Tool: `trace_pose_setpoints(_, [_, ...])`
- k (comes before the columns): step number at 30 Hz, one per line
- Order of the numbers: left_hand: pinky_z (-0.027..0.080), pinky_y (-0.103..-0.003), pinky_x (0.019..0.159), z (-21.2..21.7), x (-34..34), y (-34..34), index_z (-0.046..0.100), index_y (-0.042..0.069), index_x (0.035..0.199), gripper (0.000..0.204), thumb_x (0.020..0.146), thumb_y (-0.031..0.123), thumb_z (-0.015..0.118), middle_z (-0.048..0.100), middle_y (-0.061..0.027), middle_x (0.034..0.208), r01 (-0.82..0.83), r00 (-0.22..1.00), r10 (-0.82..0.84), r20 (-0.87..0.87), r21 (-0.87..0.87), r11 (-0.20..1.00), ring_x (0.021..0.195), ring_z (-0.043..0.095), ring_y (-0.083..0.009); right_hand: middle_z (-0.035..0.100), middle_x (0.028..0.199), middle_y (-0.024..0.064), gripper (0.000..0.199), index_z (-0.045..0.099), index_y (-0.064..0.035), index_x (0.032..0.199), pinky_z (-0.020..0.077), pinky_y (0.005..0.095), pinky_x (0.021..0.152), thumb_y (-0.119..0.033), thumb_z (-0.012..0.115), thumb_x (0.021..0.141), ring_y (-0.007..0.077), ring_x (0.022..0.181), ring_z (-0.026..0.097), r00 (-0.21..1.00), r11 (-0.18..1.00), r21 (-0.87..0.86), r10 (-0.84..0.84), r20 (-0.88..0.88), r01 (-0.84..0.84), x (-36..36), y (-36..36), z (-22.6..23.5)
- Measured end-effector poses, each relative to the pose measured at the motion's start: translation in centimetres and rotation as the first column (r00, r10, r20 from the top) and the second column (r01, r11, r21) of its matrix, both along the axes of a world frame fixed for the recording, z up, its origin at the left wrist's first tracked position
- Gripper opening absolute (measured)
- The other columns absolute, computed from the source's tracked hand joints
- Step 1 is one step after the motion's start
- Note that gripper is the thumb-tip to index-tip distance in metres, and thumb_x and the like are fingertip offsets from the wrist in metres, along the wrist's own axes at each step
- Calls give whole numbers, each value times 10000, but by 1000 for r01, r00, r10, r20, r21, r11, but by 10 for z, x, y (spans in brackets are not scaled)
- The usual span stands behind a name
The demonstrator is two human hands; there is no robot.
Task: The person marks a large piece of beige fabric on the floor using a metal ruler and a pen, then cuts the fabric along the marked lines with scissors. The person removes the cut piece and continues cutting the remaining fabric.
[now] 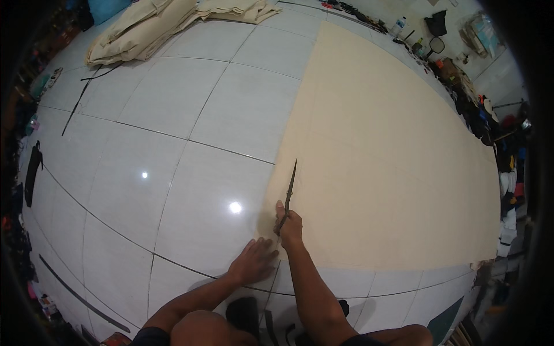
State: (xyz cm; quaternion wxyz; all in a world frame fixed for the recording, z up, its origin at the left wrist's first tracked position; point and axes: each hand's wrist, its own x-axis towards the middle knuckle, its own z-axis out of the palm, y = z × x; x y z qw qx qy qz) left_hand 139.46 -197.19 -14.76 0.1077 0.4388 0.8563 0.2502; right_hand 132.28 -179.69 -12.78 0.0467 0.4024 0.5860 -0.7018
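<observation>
A large sheet of cream fabric [392,150] lies flat on the white tiled floor, to the right of centre. My right hand [290,226] is closed round the handles of a pair of dark metal scissors [291,183]. Their blades look shut and point away from me, over the cloth near its left edge. My left hand [255,262] rests with fingers spread at the near left corner of the fabric, just left of my right wrist. Part of the scissor handles is hidden inside my right hand.
Folded cream fabric [138,34] lies at the far left beside a blue bundle [107,8]. Dark strips [83,294] lie on the tiles at left. Along the right wall stand a plastic bottle [398,26], a round mirror [437,45] and piled clutter.
</observation>
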Motion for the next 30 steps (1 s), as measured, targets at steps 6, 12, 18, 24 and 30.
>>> trace_pose_setpoints(6, [286,-540,1175,3,1,-2,527,196,1426,599,892,428,667,407,-196,1511,-12,1000,12,-12,8,1000,1405,388,-400,430,573,-19,521,515,-93,742,364,282,438,-557,669,923,109,453,423,999,998,-64,-2,-43,0,-28,15,10])
trace_pose_setpoints(12, [295,-537,1172,-1,-1,1,534,198,1416,588,894,436,663,416,-196,1504,-2,1000,2,5,-39,999,1402,395,-401,422,552,-24,495,516,-101,726,359,276,423,-520,689,924,113,434,412,999,998,-48,-37,-22,35,-52,22,0])
trace_pose_setpoints(18, [310,-546,1157,-5,0,-2,544,195,1401,591,877,433,682,429,-196,1490,-14,1000,14,-5,38,999,1379,414,-412,409,539,-26,513,510,-97,716,350,276,422,-534,685,921,117,428,405,992,1000,-9,9,-128,-10,-46,25,-7])
trace_pose_setpoints(24, [344,-558,1130,0,-3,-3,556,203,1388,584,858,390,714,437,-192,1477,-5,1000,5,16,33,999,1358,434,-413,421,556,-18,583,504,-107,694,376,286,444,-634,639,905,122,436,422,998,996,-60,59,-4,-59,-91,48,8])
trace_pose_setpoints(30, [359,-561,1115,11,-5,3,540,218,1404,598,859,382,721,439,-183,1472,-10,1000,10,23,12,1000,1349,443,-410,420,564,-18,513,497,-114,693,353,288,404,-534,682,922,123,416,407,1000,996,92,-2,-15,3,-96,41,-12])
